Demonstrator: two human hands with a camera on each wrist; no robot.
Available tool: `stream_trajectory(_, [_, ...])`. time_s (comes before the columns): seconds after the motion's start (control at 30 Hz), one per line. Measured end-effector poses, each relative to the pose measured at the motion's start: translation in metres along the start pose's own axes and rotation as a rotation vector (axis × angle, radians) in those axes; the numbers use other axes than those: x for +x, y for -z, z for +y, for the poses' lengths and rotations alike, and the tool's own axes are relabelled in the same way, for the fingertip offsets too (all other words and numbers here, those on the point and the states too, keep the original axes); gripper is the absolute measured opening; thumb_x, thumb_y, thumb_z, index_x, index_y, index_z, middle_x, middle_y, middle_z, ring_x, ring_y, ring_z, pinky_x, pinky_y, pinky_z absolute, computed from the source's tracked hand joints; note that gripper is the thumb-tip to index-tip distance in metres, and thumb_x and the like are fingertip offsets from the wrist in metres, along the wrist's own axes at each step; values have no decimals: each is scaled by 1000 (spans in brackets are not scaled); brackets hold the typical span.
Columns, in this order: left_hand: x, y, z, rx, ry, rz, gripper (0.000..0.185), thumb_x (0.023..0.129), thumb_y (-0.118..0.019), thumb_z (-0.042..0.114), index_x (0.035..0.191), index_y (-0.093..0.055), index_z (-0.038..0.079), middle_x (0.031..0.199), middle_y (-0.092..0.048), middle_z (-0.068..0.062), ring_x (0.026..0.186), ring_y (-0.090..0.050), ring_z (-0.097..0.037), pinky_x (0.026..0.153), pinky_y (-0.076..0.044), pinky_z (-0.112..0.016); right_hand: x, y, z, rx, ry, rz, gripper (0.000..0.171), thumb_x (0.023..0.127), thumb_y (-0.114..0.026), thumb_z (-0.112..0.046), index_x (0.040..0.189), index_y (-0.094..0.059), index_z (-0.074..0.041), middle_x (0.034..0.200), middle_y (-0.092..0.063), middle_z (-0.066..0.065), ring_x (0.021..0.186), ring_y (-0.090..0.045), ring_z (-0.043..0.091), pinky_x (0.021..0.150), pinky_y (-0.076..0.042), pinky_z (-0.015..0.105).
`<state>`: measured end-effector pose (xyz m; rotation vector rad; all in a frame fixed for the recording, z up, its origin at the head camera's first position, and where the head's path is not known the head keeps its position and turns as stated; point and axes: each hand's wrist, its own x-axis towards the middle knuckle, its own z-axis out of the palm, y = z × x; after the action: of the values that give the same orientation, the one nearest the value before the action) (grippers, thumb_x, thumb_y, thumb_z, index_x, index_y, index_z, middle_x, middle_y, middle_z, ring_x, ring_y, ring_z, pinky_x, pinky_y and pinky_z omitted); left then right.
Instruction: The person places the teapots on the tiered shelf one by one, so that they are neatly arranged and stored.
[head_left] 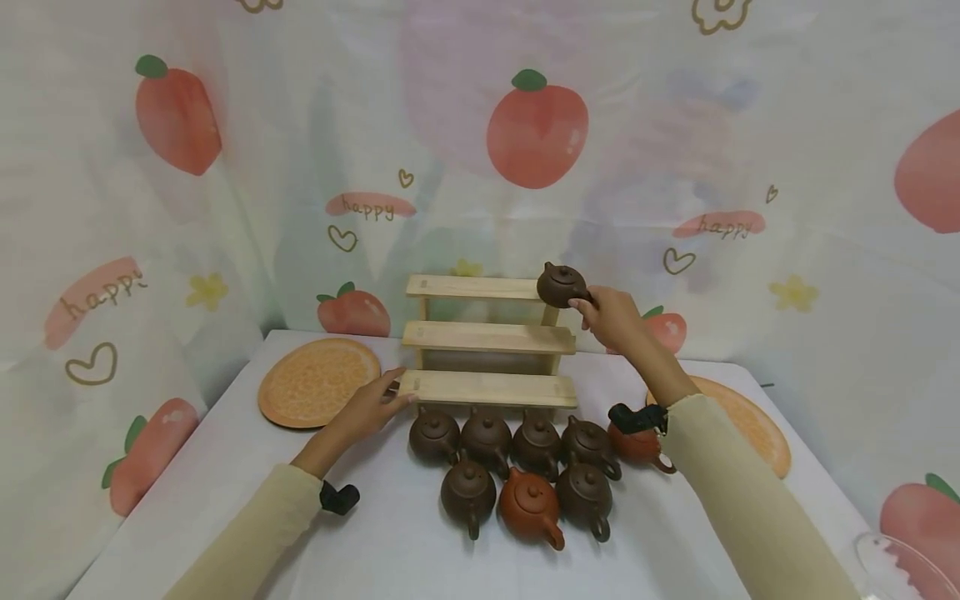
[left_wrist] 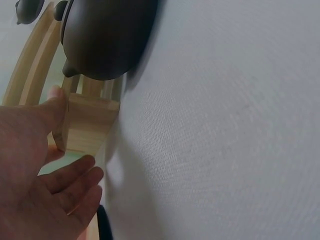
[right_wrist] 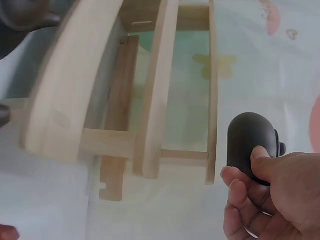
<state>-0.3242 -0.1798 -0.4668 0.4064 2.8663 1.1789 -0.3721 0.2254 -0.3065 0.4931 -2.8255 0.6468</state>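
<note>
Between your hands stands the rack (head_left: 489, 338), three stepped shelves of pale, smooth wood, on a white cloth-covered table (head_left: 390, 533). Your left hand (head_left: 365, 411) rests with relaxed fingers against the left end of the bottom shelf (thumb on the end grain in the left wrist view). Just right of that hand, below the rack, sit the teapots (head_left: 517, 471): round, matte clay, mostly dark brown, two reddish. Your right hand (head_left: 611, 317) grips a dark brown pot (head_left: 561, 285) by its handle, at the right end of the top shelf.
</note>
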Motion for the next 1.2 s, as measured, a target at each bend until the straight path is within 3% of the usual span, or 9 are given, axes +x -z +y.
stream_trajectory(0.17, [0, 1, 0, 3, -5, 1, 71, 108, -62, 39, 162, -36, 1, 145, -59, -29, 133, -60, -44, 111, -48, -58, 17, 0, 1, 2, -23, -9, 34, 114, -50, -24, 96, -63, 2, 82, -72, 18, 81, -63, 36, 86, -50, 53])
stream_trajectory(0.33, [1, -1, -2, 15, -17, -1, 71, 108, -62, 39, 162, -36, 1, 143, -60, -28, 132, -60, -44, 110, -48, -59, 28, 0, 2, -4, -60, -55, 36, 114, -50, -25, 98, -63, 4, 87, -73, 21, 88, -61, 38, 89, -49, 53])
stream_trajectory(0.8, [4, -1, -4, 24, -19, 10, 70, 108, -62, 39, 162, -37, 1, 144, -60, -28, 132, -61, -42, 110, -48, -58, 40, -3, -1, -8, -59, -111, 36, 115, -49, -26, 103, -62, 5, 94, -74, 24, 92, -65, 41, 86, -50, 53])
stream_trajectory(1.2, [2, 0, -1, 26, 11, 5, 70, 108, -62, 40, 162, -37, 3, 145, -60, -27, 133, -60, -42, 111, -47, -58, 40, -4, 1, -1, -97, -109, 41, 114, -50, -29, 111, -65, 9, 93, -75, 21, 88, -63, 35, 77, -49, 43])
